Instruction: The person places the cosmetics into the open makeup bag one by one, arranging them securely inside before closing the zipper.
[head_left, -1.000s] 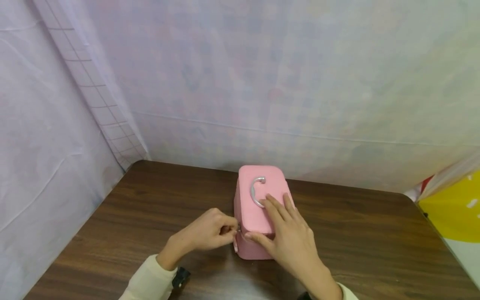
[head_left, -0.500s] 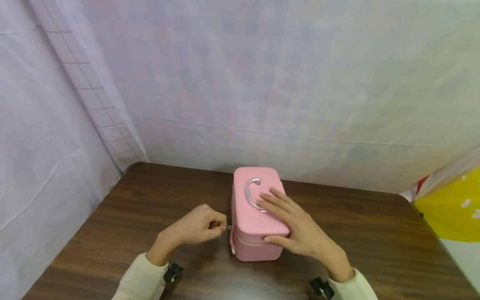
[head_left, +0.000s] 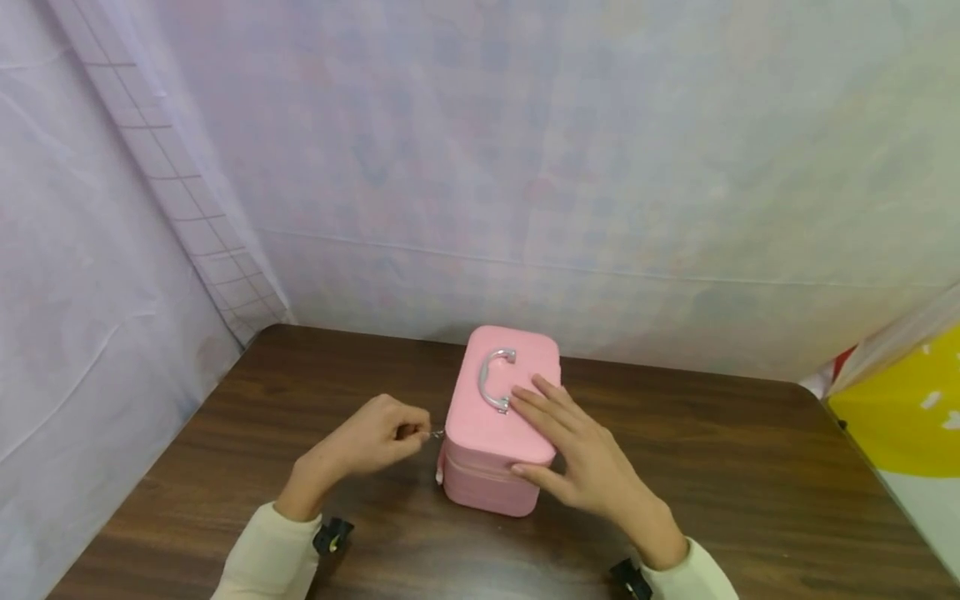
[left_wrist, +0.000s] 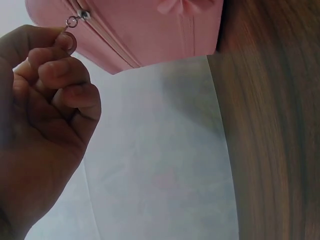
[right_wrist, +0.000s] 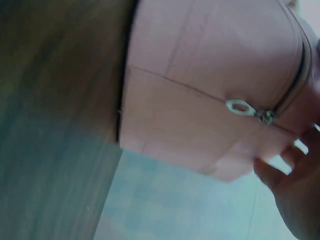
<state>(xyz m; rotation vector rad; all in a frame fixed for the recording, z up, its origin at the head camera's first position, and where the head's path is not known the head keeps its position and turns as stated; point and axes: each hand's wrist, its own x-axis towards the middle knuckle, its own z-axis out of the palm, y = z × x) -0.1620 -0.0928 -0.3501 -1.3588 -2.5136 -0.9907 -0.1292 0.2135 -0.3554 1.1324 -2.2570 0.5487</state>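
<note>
Dark wood-grain table (head_left: 225,450) walled by pale translucent sheeting (head_left: 600,167): two hands at a pink case.

Standing near the table's middle, the small pink rectangular case (head_left: 491,467) has a curved silver handle (head_left: 491,379) on its lid. Left hand (head_left: 371,437), fingers curled, pinches the small metal ring zipper pull (left_wrist: 71,22) at the case's left side. Right hand (head_left: 573,450) lies flat with straight fingers on the lid, thumb against the near edge.

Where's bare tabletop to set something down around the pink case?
Bare wood right of the pink case, toward the yellow object; also left, from the left hand to the table edge. Crowded at the case: left hand pinches the zipper pull, right hand on the lid.
</note>
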